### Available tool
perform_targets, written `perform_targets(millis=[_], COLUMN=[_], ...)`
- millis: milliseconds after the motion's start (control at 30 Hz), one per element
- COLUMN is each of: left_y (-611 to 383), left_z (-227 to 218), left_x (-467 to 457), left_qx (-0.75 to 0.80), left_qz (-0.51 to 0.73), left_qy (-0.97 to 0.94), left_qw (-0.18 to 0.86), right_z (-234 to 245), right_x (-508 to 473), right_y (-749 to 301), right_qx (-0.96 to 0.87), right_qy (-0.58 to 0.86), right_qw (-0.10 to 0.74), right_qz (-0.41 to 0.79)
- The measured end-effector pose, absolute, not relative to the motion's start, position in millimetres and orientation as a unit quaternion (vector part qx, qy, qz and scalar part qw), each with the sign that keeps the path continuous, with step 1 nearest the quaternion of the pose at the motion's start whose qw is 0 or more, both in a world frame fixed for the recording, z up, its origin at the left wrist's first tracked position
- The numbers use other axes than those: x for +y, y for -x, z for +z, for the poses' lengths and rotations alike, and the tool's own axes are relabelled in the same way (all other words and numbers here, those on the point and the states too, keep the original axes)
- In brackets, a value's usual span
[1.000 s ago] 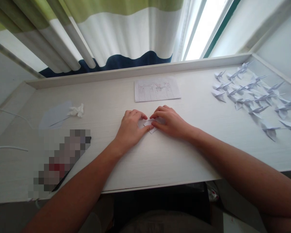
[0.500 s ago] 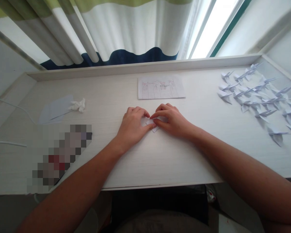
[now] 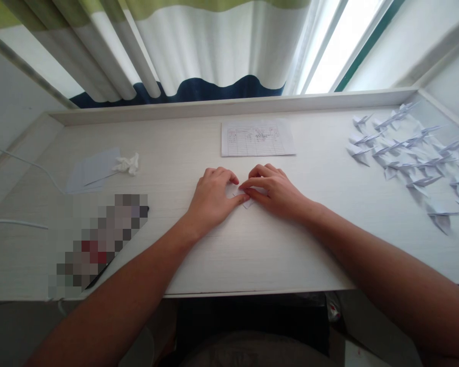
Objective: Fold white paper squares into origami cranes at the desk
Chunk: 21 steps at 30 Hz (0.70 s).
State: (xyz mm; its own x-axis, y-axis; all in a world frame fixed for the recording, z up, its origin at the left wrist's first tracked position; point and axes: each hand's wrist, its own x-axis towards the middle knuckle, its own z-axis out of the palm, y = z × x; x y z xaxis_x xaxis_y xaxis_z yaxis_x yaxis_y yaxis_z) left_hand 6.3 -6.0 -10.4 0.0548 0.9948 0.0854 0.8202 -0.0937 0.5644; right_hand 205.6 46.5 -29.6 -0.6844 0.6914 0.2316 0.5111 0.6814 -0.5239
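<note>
A small folded piece of white paper (image 3: 247,203) lies on the white wooden desk (image 3: 275,255), near the middle. My left hand (image 3: 212,199) presses it from the left, with the thumb and fingertips on the paper. My right hand (image 3: 270,192) comes in from the right, and its fingers rest on top of the same paper. Both hands nearly meet over the fold, hiding most of the paper, so its shape cannot be made out.
Several white origami cranes (image 3: 405,153) stand at the desk's right end. Beyond my hands lies a ruled, handwritten sheet (image 3: 257,138). To the left are a crumpled tissue (image 3: 127,164), a pale paper sheet (image 3: 94,173) and a pixelated object (image 3: 99,239). A raised rim edges the desk's far side.
The whole view has drifted slightly, so the desk items sit further right in the frame. Both hands stay on the folded paper, with no clear change in their hold.
</note>
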Motion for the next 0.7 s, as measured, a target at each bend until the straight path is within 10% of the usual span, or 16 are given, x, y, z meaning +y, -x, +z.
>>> perform_targets(millis=[467,700], left_y=[-4.4,-0.6], left_z=[-8.4,-12.5], left_x=[-7.1,-6.0], left_qx=[0.641,0.626], left_qz=[0.247,0.26], left_qy=[-0.703,-0.716], left_qw=[0.185,0.167], right_z=[-29.0,-20.5], right_x=[49.0,43.0], right_y=[-212.9,-219.3], right_qx=[-0.865,-0.935], right_qy=[0.326,0.216], right_qw=[0.312,0.226], right_qz=[0.218,0.167])
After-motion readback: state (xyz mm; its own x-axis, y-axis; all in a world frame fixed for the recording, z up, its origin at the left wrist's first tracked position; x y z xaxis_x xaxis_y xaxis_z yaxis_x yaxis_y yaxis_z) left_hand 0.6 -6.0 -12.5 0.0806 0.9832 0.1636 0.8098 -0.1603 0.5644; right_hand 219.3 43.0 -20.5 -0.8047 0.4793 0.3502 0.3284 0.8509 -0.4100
